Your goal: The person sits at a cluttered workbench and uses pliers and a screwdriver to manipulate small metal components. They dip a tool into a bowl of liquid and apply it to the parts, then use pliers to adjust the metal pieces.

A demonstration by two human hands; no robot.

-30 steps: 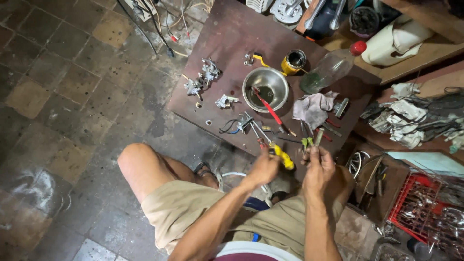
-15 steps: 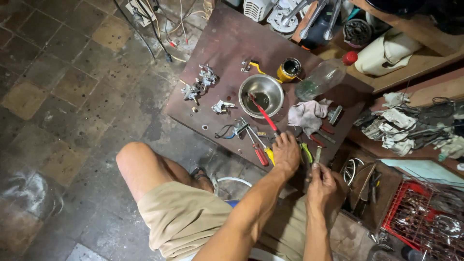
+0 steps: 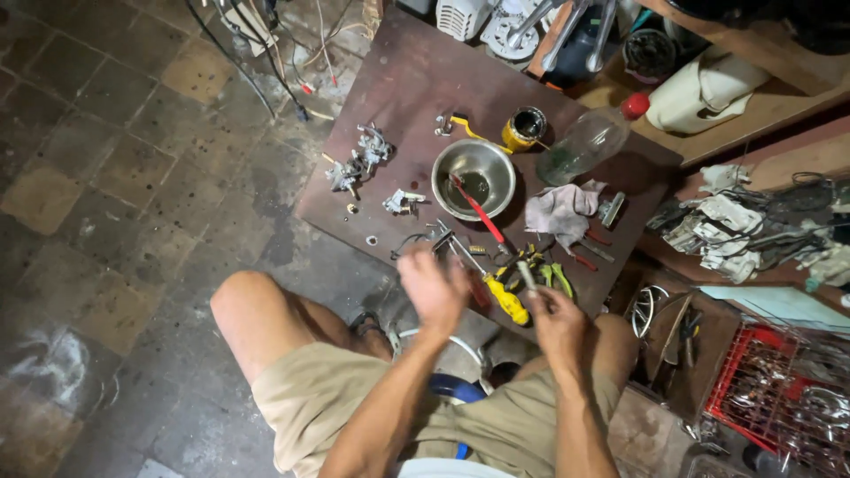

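Observation:
My left hand (image 3: 434,288) is blurred above the near edge of a brown board (image 3: 416,80) on the floor, fingers apart, with nothing seen in it. My right hand (image 3: 558,323) holds a small grey metal rod (image 3: 527,274) upright. Between the hands lies a yellow-handled screwdriver (image 3: 506,299), with green-handled tools (image 3: 558,279) beside it. A steel bowl (image 3: 460,164) with a red-handled tool (image 3: 478,208) across its rim sits mid-board. Pliers (image 3: 425,239) lie just beyond my left hand.
On the board are small metal parts (image 3: 359,159), a yellow tin (image 3: 524,128), a plastic bottle with a red cap (image 3: 589,142) and a grey rag (image 3: 560,211). A red crate (image 3: 779,389) stands at right. Wires (image 3: 266,53) trail at top left.
My left hand has moved left, off the yellow-handled screwdriver, and lifted a little. My right hand stays near the board's edge with the rod.

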